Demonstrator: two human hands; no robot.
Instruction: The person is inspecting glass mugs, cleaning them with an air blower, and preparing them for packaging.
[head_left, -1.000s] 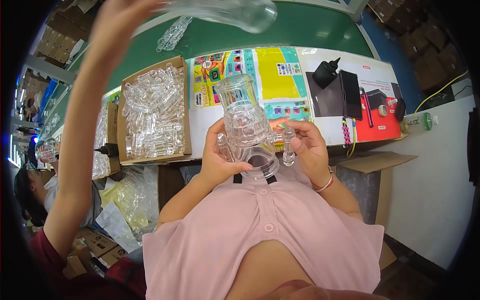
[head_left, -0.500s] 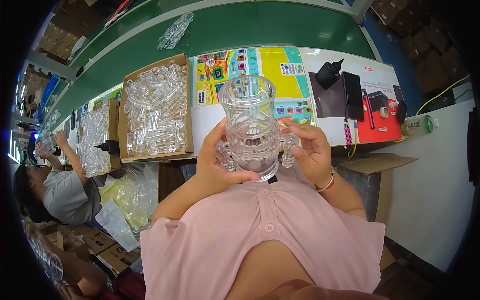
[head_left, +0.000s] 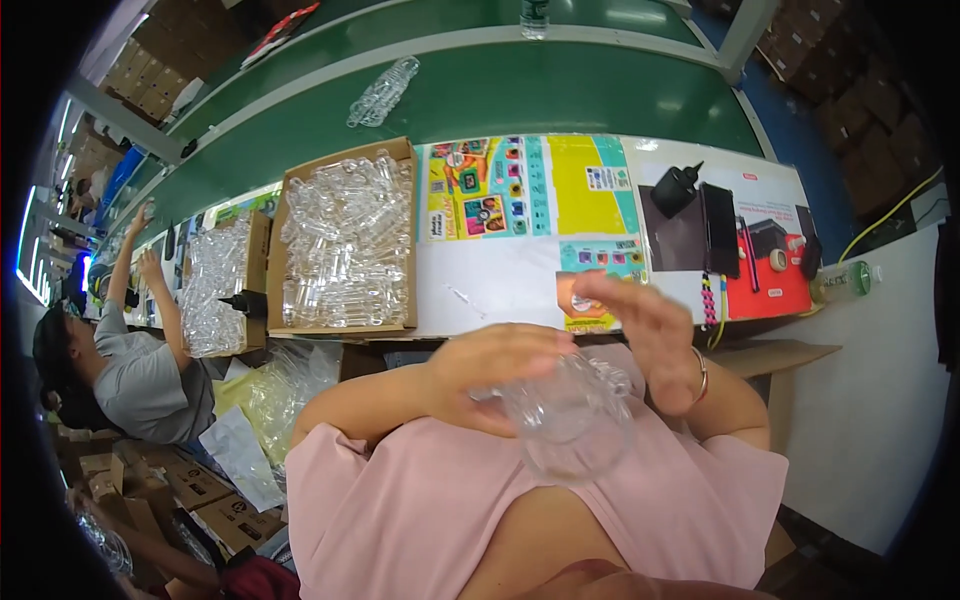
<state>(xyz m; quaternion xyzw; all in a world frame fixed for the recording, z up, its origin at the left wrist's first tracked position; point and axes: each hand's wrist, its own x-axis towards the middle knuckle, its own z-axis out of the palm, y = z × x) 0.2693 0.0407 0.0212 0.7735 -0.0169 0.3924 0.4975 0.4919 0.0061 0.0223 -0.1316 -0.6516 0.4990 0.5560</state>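
Observation:
A clear two-handled vessel (head_left: 578, 432), blurred by motion, is tilted low against my pink shirt. My left hand (head_left: 490, 368) is closed around its side, its fingers reaching over the upper part. Close by on the right, my right hand (head_left: 648, 335) is raised with fingers stretched out and nothing in them; the movement smears it slightly. On the white sheet beyond my left hand lies a small clear sliver or smear (head_left: 462, 298), too faint to identify. A cardboard box (head_left: 412, 235) full of small clear handle-shaped pieces (head_left: 345, 240) stands beyond my left hand.
A black nozzle bottle (head_left: 675, 190), a dark phone (head_left: 720, 230), a tape roll (head_left: 777, 260) and a green-tinted bottle (head_left: 850, 282) are at right. Another clear piece (head_left: 384, 92) lies on the green bench (head_left: 500, 88). A co-worker (head_left: 150, 370) in grey works at left.
The vessel has come down toward my body and tipped over from upright. My right hand has let go of its handle and lifted away; my left hand has kept its grip.

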